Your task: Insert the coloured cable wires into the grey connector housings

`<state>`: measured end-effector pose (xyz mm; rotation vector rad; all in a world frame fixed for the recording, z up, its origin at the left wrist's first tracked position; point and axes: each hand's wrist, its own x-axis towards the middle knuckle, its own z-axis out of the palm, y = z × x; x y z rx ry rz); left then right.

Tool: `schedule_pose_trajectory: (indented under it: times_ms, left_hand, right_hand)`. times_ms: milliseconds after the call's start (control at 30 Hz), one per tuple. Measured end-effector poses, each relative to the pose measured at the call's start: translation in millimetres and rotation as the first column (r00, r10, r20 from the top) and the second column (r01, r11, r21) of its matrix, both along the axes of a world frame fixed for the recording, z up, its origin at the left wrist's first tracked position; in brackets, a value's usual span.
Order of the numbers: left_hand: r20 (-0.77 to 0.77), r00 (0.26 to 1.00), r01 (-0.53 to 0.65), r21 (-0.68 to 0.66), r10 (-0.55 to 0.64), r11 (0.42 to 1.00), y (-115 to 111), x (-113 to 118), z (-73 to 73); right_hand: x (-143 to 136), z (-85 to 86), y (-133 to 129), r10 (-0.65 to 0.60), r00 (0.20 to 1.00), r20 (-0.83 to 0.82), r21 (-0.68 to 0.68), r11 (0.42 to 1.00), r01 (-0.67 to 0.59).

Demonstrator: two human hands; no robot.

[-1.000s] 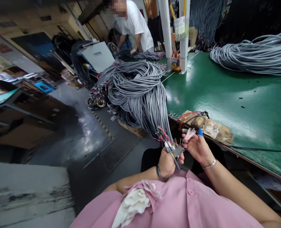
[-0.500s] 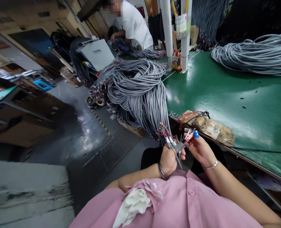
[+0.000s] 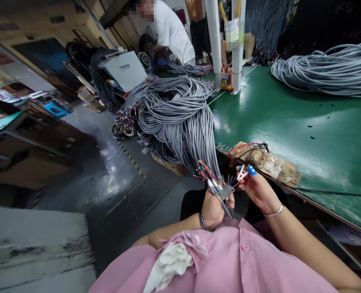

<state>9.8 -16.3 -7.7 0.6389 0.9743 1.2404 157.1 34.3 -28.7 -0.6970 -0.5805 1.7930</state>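
Fingers of my left hand (image 3: 213,209) are wrapped round several grey cable ends (image 3: 226,194), whose thin coloured wires (image 3: 207,171) fan out above the fist. My right hand (image 3: 258,191) pinches a small pale pink clip-like piece (image 3: 242,173) just right of the cable ends. A blue cover (image 3: 252,170) sits on one of its fingertips. Thin wires reach from the bundle toward the pink piece; whether it touches them cannot be made out.
A large heap of grey cables (image 3: 180,110) hangs over the corner of the green table (image 3: 284,122). Taped brown block (image 3: 268,165) lies at the near edge. Another cable coil (image 3: 329,73) is at right. A person in white (image 3: 176,32) bends beyond the heap.
My left hand and the cable ends have shifted slightly left. The pink piece in my right hand has turned and its two prongs look more spread. The person at the back has moved their arms.
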Motion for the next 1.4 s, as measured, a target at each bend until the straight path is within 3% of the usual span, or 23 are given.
schedule_pose_trajectory:
  times_ms: [233, 400, 600, 733, 833, 933, 1100, 1200, 1333, 1400]
  left_hand:
    - [0.021, 1.0, -0.006, 0.029, 0.005, 1.0, 5.3, 4.8, 4.3]
    - [-0.016, 1.0, -0.013, 0.027, 0.013, 1.0, 8.9, 8.9, 3.9]
    - [-0.029, 0.999, -0.03, -0.006, 0.029, 1.0, 10.1, 8.3, -1.9]
    - [-0.039, 0.999, -0.027, -0.003, 0.026, 1.0, 9.7, 5.7, -7.4]
    - [-0.037, 0.999, -0.009, 0.001, 0.009, 1.0, 8.0, 3.3, -9.1]
    - [-0.046, 0.999, 0.008, -0.005, -0.008, 1.0, 4.9, -0.2, -9.6]
    - [-0.133, 0.989, 0.062, 0.023, -0.058, 0.998, -0.4, -7.9, -14.9]
    - [-0.209, 0.971, 0.124, 0.014, -0.119, 0.992, -2.0, -11.1, -18.0]
    - [-0.317, 0.901, 0.306, -0.014, -0.295, 0.952, -1.5, -13.4, -12.5]
    - [-0.367, 0.849, 0.394, -0.04, -0.38, 0.918, -0.5, -14.4, -7.8]
  right_hand:
    - [-3.2, -7.6, -2.6, -0.075, 0.997, 0.034, 0.049, 0.996, 0.073]
    - [-7.9, -11.4, 0.7, -0.025, 1.0, 0.007, 0.002, 1.0, 0.025]
    - [-12.6, -11.4, 5.5, -0.118, 0.99, -0.079, -0.069, 0.991, 0.112]
    - [-14.8, -11.7, 4.6, -0.111, 0.989, -0.098, -0.06, 0.993, 0.105]
    - [-11.5, -11.6, 1.4, -0.046, 0.993, -0.108, -0.039, 0.998, 0.042]
    - [0.2, -12.4, -3.4, 0.111, 0.991, -0.075, -0.035, 0.993, -0.114]
    - [22.4, -9.0, -9.6, 0.373, 0.922, 0.108, -0.006, 0.927, -0.375]
    - [24.0, -3.2, -8.9, 0.372, 0.891, 0.261, 0.009, 0.922, -0.388]
    - [14.5, 6.0, -10.8, 0.302, 0.865, 0.4, 0.103, 0.923, -0.37]
    - [8.3, 10.8, -14.9, 0.358, 0.844, 0.399, 0.122, 0.892, -0.436]
